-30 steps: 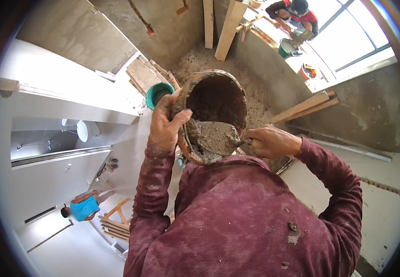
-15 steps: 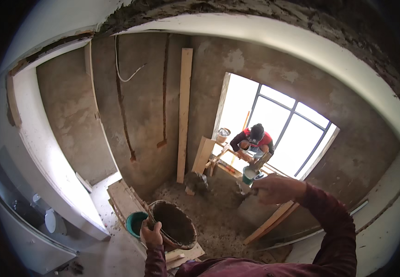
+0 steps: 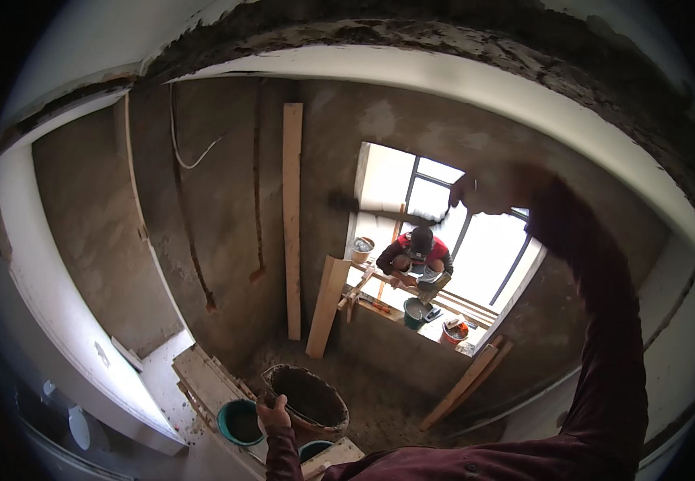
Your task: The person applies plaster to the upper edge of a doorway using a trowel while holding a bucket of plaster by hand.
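Evidently, in the head camera's view, a mortar-crusted bucket (image 3: 307,397) was held low and tilted near the bottom of the picture, its left rim clasped by the left hand (image 3: 273,413). By the right hand (image 3: 488,191), raised in front of the window (image 3: 476,240), what appeared to be a trowel (image 3: 411,217) was gripped at its handle end, the blade blurred.

The bucket was judged stiff-walled, gritty rather than slippery, and heavy if well filled, though its fill could not be told; it was thought best taken by the rim, with the base supported. The trowel was judged light but tip-heavy when loaded, and best held by the handle.

Besides the bucket in hand, two teal containers were counted: one (image 3: 241,422) just beside the left hand, one (image 3: 315,449) partly hidden below. Three more buckets were counted at the window: one pale (image 3: 362,248), one green (image 3: 417,311), one orange-red (image 3: 454,330). One crouching co-worker (image 3: 435,248) was seen among them. Four long boards were made out: one tall upright (image 3: 293,220), one shorter and leaning (image 3: 327,309), two (image 3: 461,386) propped together at the right.
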### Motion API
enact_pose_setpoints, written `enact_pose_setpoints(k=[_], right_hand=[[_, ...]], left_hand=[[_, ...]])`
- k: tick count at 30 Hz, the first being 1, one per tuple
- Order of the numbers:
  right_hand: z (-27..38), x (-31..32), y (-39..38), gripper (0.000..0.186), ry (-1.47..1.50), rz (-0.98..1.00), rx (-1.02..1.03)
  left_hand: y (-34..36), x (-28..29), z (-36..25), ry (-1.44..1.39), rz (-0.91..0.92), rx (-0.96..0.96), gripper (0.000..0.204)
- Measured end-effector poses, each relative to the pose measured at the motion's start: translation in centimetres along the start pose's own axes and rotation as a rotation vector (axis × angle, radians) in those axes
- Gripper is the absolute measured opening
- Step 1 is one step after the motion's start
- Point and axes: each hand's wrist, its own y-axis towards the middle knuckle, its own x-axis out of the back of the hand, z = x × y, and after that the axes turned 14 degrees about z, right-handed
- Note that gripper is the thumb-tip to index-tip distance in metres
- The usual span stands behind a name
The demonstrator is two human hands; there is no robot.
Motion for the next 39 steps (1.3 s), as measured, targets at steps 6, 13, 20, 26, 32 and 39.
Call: enact_pose_setpoints(k=[6, 13, 20, 26, 32, 39], right_hand=[[3.2, 1.9, -7.8, 0.021, 0.025, -0.618, 0.065], [-2.6, -3.8, -2.4, 0.025, -0.877, -0.973, 0.185], [-0.8, -2.0, 2.4, 0.030, -0.616, -1.044, -0.188], [-0.1, 2.2, 5.5, 0.022, -0.785, -1.271, -0.154], [-1.7, 3.1, 4.0, 0.022, -0.618, -1.201, -0.241], [-4.7, -1.6, 4.2, 0.039, -0.629, -1.346, -0.032]], left_hand=[[7.2, -1.6, -4.4, 0.074, 0.067, -0.173, 0.044], [17.6, -6.3, -13.4, 0.154, 0.065, -0.353, 0.049], [14.2, -7.6, -24.3, -0.002, 0.255, -0.431, 0.033], [14.2, -5.9, -18.5, 0.107, 0.236, -0.453, 0.049], [10.1, -2.4, -12.0, 0.266, 0.266, -0.223, 0.053], [5.0, 0.8, -5.8, 0.420, 0.189, -0.087, 0.049]])
